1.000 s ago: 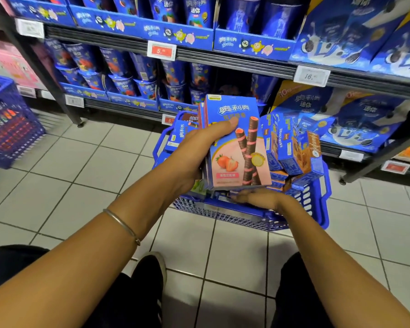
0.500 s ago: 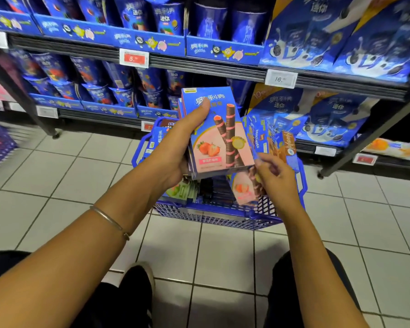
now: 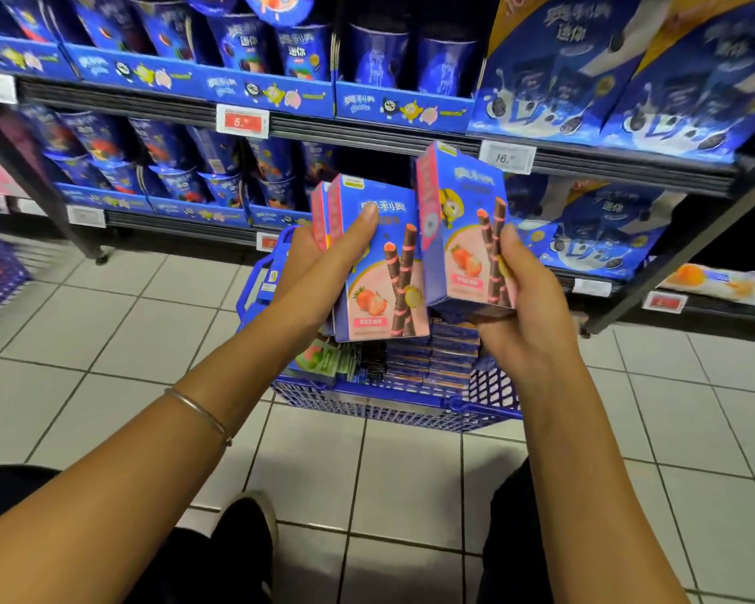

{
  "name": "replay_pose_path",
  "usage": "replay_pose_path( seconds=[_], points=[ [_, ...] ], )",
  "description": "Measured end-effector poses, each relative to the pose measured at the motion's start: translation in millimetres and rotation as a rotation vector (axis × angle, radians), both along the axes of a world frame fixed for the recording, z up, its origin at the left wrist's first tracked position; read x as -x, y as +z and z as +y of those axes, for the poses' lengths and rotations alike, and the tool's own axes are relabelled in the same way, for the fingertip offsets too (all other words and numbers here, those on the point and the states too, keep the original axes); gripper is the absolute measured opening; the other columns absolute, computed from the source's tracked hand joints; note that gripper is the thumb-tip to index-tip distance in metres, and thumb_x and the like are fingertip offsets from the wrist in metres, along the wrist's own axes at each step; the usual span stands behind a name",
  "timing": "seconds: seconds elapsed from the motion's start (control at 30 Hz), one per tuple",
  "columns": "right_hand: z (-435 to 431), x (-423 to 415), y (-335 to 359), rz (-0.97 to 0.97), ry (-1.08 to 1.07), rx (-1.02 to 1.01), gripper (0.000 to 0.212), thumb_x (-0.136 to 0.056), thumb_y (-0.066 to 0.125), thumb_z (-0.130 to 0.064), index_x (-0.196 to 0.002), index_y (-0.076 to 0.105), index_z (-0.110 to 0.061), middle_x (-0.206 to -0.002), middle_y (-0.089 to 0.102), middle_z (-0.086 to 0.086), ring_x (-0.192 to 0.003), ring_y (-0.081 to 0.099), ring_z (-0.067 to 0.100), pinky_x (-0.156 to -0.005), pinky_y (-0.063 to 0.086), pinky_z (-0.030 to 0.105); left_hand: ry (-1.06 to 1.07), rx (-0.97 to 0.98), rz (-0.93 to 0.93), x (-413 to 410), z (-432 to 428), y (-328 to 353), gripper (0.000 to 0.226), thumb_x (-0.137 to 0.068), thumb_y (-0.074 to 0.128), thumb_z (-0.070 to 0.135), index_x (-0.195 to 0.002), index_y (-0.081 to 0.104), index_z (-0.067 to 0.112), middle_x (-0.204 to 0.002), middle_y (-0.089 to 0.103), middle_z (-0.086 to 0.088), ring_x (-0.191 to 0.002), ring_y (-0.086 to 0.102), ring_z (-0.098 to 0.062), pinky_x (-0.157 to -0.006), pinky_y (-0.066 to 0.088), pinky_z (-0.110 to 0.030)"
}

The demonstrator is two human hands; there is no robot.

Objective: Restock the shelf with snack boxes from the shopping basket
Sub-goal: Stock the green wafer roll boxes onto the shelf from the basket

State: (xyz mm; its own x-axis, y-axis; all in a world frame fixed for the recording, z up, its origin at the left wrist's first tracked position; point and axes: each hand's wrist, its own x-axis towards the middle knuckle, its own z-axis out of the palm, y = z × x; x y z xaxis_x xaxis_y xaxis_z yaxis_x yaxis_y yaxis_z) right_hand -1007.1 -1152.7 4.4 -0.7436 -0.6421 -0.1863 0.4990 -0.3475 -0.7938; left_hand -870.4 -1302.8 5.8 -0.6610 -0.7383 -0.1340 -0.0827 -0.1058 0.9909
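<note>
The right hand point(image 3: 526, 298) has lifted another box point(image 3: 465, 237) from the basket point(image 3: 393, 411), gripping it; the left hand point(image 3: 323, 263) clasps a stack of boxes point(image 3: 367, 263), gathering for the shelf point(image 3: 367, 135).

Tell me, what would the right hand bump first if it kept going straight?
Probably the shelf edge by the price tag; the right hand and its box point there, though depth is unclear.

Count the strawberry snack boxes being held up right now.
3 visible: single box in the right hand; front box and rear box, only its edge showing, stacked in the left hand. More may hide behind that stack.
</note>
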Motion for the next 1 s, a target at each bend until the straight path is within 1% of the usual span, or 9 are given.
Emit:
replay_pose_path(
  seconds=[0.07, 0.17, 0.27, 0.37, 0.5, 0.6, 0.7, 0.9, 1.0],
  points=[
    [-9, -12, 2, 0.092, 0.022, -0.038, 0.036, -0.093, 0.064, -0.022, -0.121, 0.062, 0.001, -0.112, 0.066, 0.021, -0.099, 0.066, 0.033, -0.094, 0.054, 0.052, -0.016, -0.020, 0.020, 2, 2, -3, 0.065, -0.077, 0.071, 0.075, -0.122, 0.074, 0.027, -0.114, 0.081, 0.000, -0.103, 0.078, -0.024, -0.100, 0.058, -0.054],
    [-22, -19, -2, 0.172, 0.012, -0.145, 0.012, -0.099, 0.061, -0.019, -0.101, 0.063, -0.007, -0.094, 0.065, 0.015, -0.084, 0.064, 0.032, -0.080, 0.053, 0.047, -0.039, -0.056, 0.009, 8, 4, -2, 0.062, -0.073, 0.069, 0.084, -0.113, 0.078, 0.037, -0.117, 0.080, 0.006, -0.108, 0.077, -0.017, -0.101, 0.058, -0.051],
    [-30, -19, -5, 0.111, 0.124, -0.119, 0.018, -0.099, 0.060, -0.026, -0.109, 0.059, -0.011, -0.101, 0.068, 0.014, -0.089, 0.071, 0.028, -0.084, 0.058, 0.047, -0.012, -0.097, -0.053, 15, -2, -4, 0.073, -0.063, 0.062, 0.094, -0.111, 0.078, 0.042, -0.115, 0.079, 0.013, -0.107, 0.076, -0.012, -0.100, 0.058, -0.047],
    [-41, -12, -8, 0.049, 0.236, -0.147, 0.038, -0.099, 0.058, -0.038, -0.121, 0.061, -0.007, -0.112, 0.073, 0.012, -0.101, 0.073, 0.028, -0.094, 0.057, 0.051, -0.032, -0.135, -0.121, 29, -12, -10, 0.093, -0.058, 0.049, 0.100, -0.117, 0.076, 0.033, -0.108, 0.081, 0.009, -0.100, 0.079, -0.015, -0.094, 0.061, -0.046],
    [-61, -6, -4, 0.033, 0.291, -0.262, 0.057, -0.102, 0.049, -0.049, -0.140, 0.052, -0.006, -0.128, 0.068, 0.015, -0.116, 0.068, 0.031, -0.102, 0.052, 0.054, -0.014, -0.190, -0.184, 44, -30, -7, 0.127, -0.037, 0.036, 0.116, -0.118, 0.071, 0.024, -0.118, 0.078, -0.007, -0.106, 0.076, -0.032, -0.099, 0.059, -0.055],
    [-71, -6, 15, 0.041, 0.267, -0.306, 0.041, -0.099, 0.053, -0.047, -0.123, 0.062, -0.014, -0.114, 0.075, 0.008, -0.108, 0.072, 0.028, -0.101, 0.052, 0.057, -0.068, -0.267, -0.104, 47, -37, 8, 0.096, -0.076, 0.033, 0.098, -0.126, 0.074, 0.026, -0.124, 0.077, -0.008, -0.114, 0.075, -0.032, -0.104, 0.055, -0.055],
    [-81, -13, 52, 0.006, 0.293, -0.314, 0.020, -0.098, 0.053, -0.041, -0.106, 0.062, -0.025, -0.096, 0.076, -0.006, -0.095, 0.074, 0.019, -0.098, 0.052, 0.052, -0.028, -0.416, -0.064, 39, -45, 37, 0.085, -0.098, 0.022, 0.082, -0.142, 0.065, 0.024, -0.139, 0.070, -0.008, -0.128, 0.066, -0.035, -0.113, 0.047, -0.056],
    [-98, -32, 175, -0.058, 0.363, -0.295, 0.014, -0.096, 0.055, -0.034, -0.108, 0.059, -0.028, -0.099, 0.075, -0.015, -0.092, 0.071, 0.008, -0.097, 0.049, 0.044, 0.058, -0.400, -0.321, 13, -73, 164, 0.083, -0.104, 0.025, 0.071, -0.153, 0.047, 0.008, -0.152, 0.054, -0.023, -0.138, 0.054, -0.045, -0.115, 0.045, -0.060],
    [-111, -41, 254, -0.030, 0.363, -0.301, 0.022, -0.092, 0.058, -0.036, -0.113, 0.058, -0.029, -0.102, 0.074, -0.014, -0.091, 0.071, 0.008, -0.092, 0.050, 0.039, 0.050, -0.415, -0.309, 5, -88, 245, 0.092, -0.100, 0.022, 0.079, -0.153, 0.049, 0.010, -0.151, 0.056, -0.023, -0.138, 0.055, -0.044, -0.115, 0.044, -0.061]
  ],
)
